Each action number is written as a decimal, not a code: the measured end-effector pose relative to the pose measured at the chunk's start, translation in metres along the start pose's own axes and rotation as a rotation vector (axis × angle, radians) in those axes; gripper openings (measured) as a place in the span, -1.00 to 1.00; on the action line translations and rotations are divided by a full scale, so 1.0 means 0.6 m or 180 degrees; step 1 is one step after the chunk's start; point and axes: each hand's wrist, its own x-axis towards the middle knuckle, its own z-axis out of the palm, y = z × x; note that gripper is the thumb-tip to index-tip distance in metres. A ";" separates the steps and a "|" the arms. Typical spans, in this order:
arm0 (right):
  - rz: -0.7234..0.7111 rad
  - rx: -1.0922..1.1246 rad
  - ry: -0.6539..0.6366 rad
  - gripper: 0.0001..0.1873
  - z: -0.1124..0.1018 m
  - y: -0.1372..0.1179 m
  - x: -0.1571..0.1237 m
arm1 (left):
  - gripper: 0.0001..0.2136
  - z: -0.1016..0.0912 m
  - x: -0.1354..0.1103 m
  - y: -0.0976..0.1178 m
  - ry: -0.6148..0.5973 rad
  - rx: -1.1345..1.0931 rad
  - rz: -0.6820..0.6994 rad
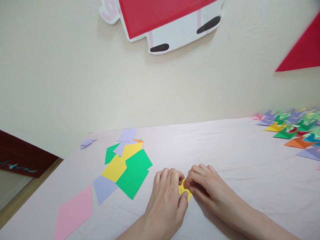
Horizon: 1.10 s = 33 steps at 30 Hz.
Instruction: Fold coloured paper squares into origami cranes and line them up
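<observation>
Holding one yellow paper (184, 188), two hands (165, 198) (212, 188)

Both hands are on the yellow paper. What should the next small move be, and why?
I'd probably steady the yellow paper with the left hand and press gently along a fold with the right hand. Both hands hold it close to the pale cloth, and it looks folded small, though the hands hide much of its edges.

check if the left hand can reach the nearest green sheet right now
Probably yes: only pale cloth lies between the left hand and that green sheet, though the hand is busy at the yellow paper.
</observation>
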 end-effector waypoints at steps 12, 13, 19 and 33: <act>0.0311 -0.0022 0.0262 -0.85 0.009 -0.020 -0.004 | -0.74 0.008 0.002 0.000 0.0007 -0.0220 -0.0184; 0.0341 -0.0032 0.0282 -0.86 0.011 -0.022 -0.004 | -0.74 0.007 0.003 0.000 -0.0002 -0.0231 -0.0188; 0.0449 -0.0044 0.0349 -0.81 0.022 -0.023 -0.004 | -0.72 0.003 0.005 0.003 -0.0075 -0.0323 -0.0304; 0.0392 0.0221 0.0138 -0.62 0.009 -0.014 -0.005 | -0.62 -0.001 0.002 0.003 -0.0136 -0.0383 -0.0454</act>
